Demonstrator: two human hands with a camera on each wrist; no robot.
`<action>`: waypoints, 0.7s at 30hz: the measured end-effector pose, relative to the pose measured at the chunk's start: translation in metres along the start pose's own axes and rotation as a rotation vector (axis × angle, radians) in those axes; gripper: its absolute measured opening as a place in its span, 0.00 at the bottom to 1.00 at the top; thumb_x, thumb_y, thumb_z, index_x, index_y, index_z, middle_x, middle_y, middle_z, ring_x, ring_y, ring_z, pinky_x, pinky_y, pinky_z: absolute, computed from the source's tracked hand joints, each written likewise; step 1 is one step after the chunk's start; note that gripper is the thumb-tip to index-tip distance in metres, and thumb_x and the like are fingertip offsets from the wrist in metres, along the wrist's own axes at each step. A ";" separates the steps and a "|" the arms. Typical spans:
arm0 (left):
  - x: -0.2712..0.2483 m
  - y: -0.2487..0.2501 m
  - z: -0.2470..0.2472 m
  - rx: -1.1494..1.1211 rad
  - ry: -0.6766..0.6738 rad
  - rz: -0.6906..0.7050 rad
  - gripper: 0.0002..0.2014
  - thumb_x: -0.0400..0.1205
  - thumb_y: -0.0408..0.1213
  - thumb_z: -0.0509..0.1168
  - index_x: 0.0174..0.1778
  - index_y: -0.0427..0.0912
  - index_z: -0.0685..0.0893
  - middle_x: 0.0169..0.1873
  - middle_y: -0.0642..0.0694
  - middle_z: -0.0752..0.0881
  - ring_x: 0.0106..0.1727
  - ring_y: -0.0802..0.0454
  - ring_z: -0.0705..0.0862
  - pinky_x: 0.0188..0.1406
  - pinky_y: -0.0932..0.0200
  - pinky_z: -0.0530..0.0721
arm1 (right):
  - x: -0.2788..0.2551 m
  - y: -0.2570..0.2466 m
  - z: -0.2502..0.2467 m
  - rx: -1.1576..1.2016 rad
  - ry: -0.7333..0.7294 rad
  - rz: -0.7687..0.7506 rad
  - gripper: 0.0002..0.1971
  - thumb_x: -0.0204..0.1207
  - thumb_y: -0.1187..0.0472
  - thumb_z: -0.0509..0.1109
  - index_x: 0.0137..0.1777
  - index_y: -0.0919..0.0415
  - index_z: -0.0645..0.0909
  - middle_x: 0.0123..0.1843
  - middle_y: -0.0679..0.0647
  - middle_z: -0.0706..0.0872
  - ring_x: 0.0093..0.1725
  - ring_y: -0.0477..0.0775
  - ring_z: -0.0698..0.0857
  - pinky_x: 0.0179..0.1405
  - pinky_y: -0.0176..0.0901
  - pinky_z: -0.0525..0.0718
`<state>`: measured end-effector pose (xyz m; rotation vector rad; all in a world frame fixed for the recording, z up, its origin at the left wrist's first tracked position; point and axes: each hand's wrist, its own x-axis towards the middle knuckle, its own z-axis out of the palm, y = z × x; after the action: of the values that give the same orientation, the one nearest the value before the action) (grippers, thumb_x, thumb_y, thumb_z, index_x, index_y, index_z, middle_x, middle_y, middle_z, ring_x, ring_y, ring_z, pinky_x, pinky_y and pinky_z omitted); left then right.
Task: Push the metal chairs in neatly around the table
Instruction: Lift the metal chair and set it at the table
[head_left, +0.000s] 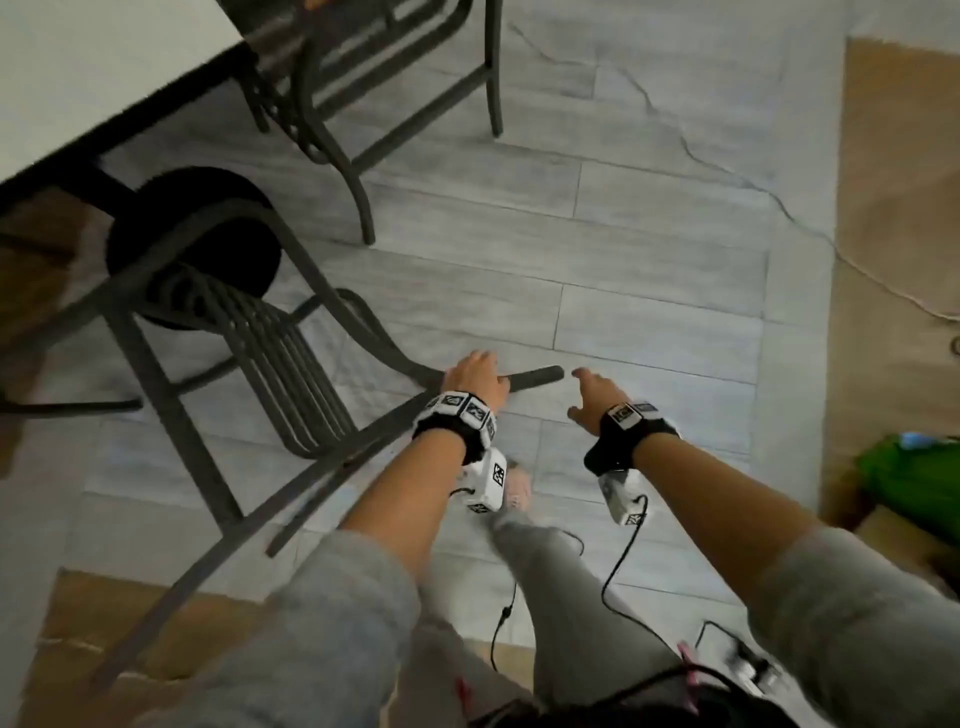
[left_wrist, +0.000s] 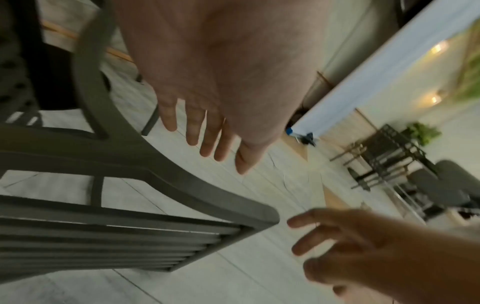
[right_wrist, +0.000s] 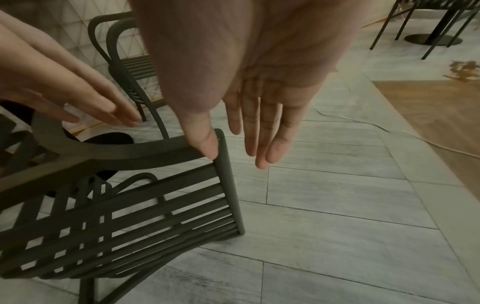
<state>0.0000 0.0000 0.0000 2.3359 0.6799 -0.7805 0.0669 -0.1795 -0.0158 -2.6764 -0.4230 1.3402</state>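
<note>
Near chair angled off the surface edge, not yet in. Left hand rests flat on its backrest, grip apart; right hand spread beside it, touching nothing. Far chair tucked.

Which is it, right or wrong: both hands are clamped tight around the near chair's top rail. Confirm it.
Wrong. In the wrist views both hands are open: the left hand rests straight-fingered on the near chair, and the right hand is at the rail's end, fingers straight, gripping nothing.
</note>
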 end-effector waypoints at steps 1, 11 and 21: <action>0.008 0.007 0.006 0.043 -0.061 -0.007 0.20 0.82 0.45 0.59 0.67 0.38 0.77 0.68 0.37 0.80 0.70 0.38 0.77 0.72 0.43 0.72 | 0.005 0.001 0.000 -0.003 0.001 0.002 0.32 0.76 0.60 0.70 0.77 0.61 0.60 0.70 0.68 0.77 0.68 0.68 0.78 0.64 0.57 0.78; 0.029 0.019 0.034 0.044 -0.147 -0.114 0.32 0.81 0.62 0.54 0.56 0.35 0.85 0.58 0.36 0.87 0.64 0.36 0.80 0.69 0.46 0.71 | 0.020 0.007 0.023 0.066 -0.061 -0.049 0.36 0.76 0.59 0.71 0.79 0.63 0.56 0.75 0.66 0.74 0.71 0.66 0.76 0.68 0.56 0.77; -0.084 -0.017 0.004 -0.332 0.282 -0.060 0.20 0.79 0.54 0.64 0.50 0.40 0.89 0.53 0.42 0.88 0.61 0.42 0.77 0.74 0.47 0.61 | -0.018 -0.014 0.038 0.149 -0.074 -0.292 0.28 0.81 0.57 0.65 0.79 0.54 0.60 0.75 0.66 0.73 0.67 0.68 0.78 0.65 0.55 0.75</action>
<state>-0.0709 -0.0138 0.0462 2.1423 0.9262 -0.3310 0.0237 -0.1722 -0.0215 -2.3429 -0.6645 1.3273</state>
